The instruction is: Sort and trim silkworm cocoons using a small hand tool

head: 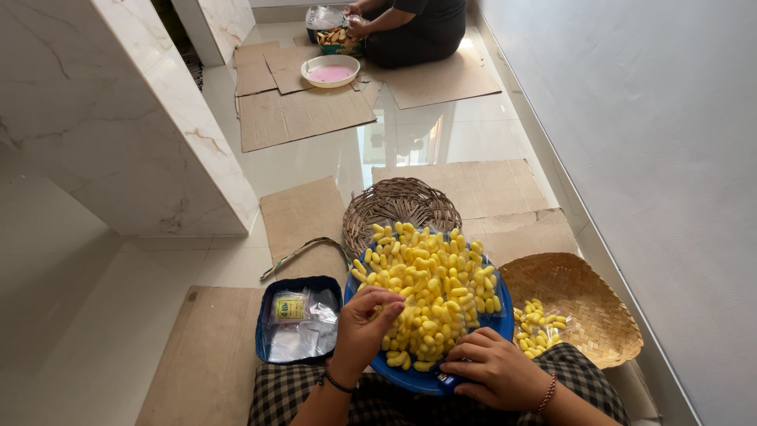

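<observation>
A blue plate (495,322) heaped with small yellow oval pieces (430,276) rests on my lap. My left hand (364,325) reaches over the plate's left rim, its fingertips curled on the yellow pieces. My right hand (495,367) lies on the plate's near rim, fingers bent and pressing it. Whether the left fingers pinch a piece is hidden.
A blue box (268,319) with clear packets sits to my left on cardboard. A woven basket (587,304) with a bag of yellow pieces lies to my right; a round wicker tray (398,203) lies beyond the plate. Another person (410,24) sits far off by a white bowl (330,71). Marble pillar left, wall right.
</observation>
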